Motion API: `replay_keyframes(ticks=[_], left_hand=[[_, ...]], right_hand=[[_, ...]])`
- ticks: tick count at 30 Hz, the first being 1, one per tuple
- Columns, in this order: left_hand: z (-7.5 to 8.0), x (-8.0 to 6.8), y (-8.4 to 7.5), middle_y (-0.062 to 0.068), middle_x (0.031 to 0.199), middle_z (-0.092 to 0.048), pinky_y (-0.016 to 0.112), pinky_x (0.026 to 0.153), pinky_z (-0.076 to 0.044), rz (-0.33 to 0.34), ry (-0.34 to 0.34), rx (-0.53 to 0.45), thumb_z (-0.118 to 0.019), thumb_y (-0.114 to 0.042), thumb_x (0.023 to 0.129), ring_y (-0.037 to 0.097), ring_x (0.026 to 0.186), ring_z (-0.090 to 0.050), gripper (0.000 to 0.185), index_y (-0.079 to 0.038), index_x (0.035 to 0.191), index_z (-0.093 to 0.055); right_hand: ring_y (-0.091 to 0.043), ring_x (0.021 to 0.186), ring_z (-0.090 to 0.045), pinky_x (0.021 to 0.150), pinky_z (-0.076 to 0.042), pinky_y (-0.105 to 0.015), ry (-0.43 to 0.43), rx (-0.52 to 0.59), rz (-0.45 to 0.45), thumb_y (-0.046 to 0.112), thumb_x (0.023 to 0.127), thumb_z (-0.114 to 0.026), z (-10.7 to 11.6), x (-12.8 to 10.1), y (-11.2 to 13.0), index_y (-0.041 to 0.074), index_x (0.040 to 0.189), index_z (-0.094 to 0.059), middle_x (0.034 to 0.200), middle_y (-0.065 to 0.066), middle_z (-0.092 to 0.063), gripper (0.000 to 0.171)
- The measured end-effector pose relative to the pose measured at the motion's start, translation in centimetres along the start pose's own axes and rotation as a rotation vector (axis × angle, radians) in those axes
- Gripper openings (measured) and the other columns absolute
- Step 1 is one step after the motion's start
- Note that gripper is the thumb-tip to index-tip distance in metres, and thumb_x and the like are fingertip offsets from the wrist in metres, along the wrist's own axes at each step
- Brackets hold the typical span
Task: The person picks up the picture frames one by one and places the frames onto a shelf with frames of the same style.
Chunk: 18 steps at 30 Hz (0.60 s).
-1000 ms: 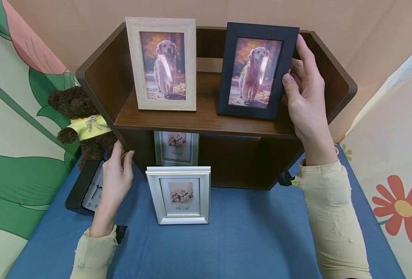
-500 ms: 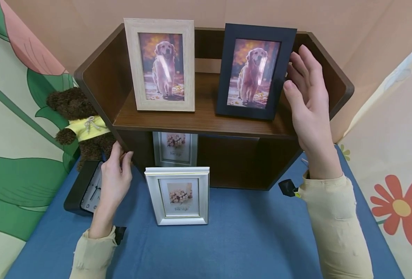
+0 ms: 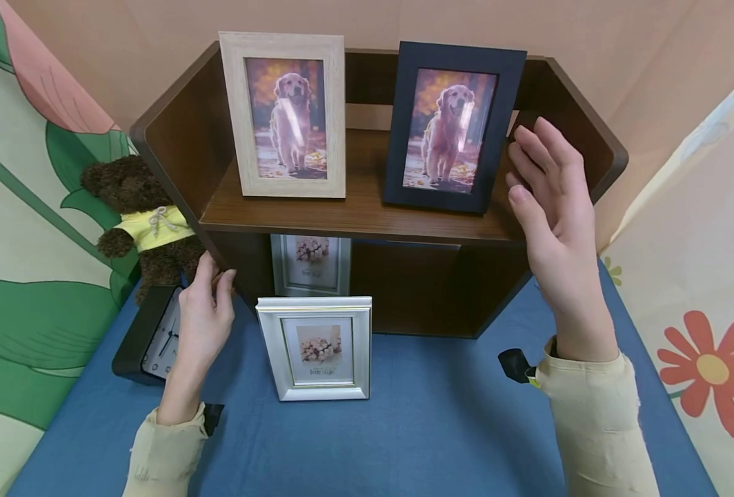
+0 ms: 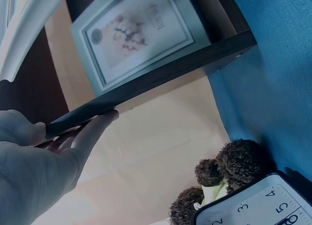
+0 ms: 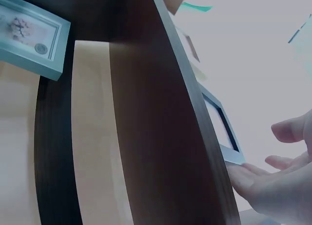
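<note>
My left hand [image 3: 205, 314] grips the shelf [image 3: 363, 215]; beside my loose-fingered right hand [image 3: 559, 224], the black frame [image 3: 450, 130] faces me, long axis upright.

Bookshelf [image 3: 174, 131] on counter [image 3: 404, 428] | upper board: left frame [image 3: 235, 117] and right frame [image 3: 398, 138], apart | lower compartment, left part: inner frame [image 3: 311, 266] | on counter, before bookshelf: front frame [image 3: 319, 393] | left of bookshelf: bear [image 3: 146, 221], clock [image 3: 146, 331] before it
</note>
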<state>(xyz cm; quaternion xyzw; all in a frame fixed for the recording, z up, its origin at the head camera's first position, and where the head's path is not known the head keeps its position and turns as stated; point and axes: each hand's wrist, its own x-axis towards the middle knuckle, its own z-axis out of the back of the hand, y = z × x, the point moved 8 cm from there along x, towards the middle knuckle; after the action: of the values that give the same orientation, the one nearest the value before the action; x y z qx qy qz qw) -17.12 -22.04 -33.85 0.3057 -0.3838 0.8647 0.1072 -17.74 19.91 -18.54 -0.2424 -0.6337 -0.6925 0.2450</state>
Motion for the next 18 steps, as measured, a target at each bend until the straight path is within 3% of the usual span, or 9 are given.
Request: replay_keyframes(ticks=[6, 13, 18], left_hand=[[-0.1, 0.1, 0.0, 0.019, 0.085, -0.065, 0.02, 0.06, -0.036, -0.003, 0.003, 0.002, -0.054, 0.003, 0.11, 0.013, 0.063, -0.051, 0.034, 0.007, 0.144, -0.053], [0.0, 0.0, 0.1, 0.019, 0.088, -0.067, 0.02, 0.061, -0.037, -0.001, -0.004, -0.005, -0.054, 0.004, 0.11, 0.014, 0.064, -0.053, 0.033, 0.006, 0.144, -0.053], [-0.1, 0.0, 0.2, 0.02, 0.088, -0.067, 0.02, 0.062, -0.036, 0.002, 0.001, -0.001, -0.053, 0.003, 0.11, 0.013, 0.064, -0.052, 0.034, 0.006, 0.145, -0.052]], right_hand=[[-0.033, 0.151, -0.043, 0.12, -0.037, -0.037, 0.008, 0.034, 0.008, -0.002, 0.106, -0.055, 0.2, -1.4, 0.0, 0.003, 0.162, -0.039, 0.164, -0.016, -0.043, 0.058], [-0.032, 0.152, -0.043, 0.121, -0.035, -0.038, 0.016, 0.054, 0.01, -0.003, 0.104, -0.056, -0.1, -2.5, 0.1, 0.002, 0.167, -0.03, 0.167, -0.016, -0.038, 0.068], [-0.032, 0.151, -0.045, 0.12, -0.036, -0.038, 0.028, 0.042, 0.043, -0.007, 0.1, -0.054, -0.3, -3.3, 0.2, 0.002, 0.163, -0.035, 0.166, -0.019, -0.04, 0.067]])
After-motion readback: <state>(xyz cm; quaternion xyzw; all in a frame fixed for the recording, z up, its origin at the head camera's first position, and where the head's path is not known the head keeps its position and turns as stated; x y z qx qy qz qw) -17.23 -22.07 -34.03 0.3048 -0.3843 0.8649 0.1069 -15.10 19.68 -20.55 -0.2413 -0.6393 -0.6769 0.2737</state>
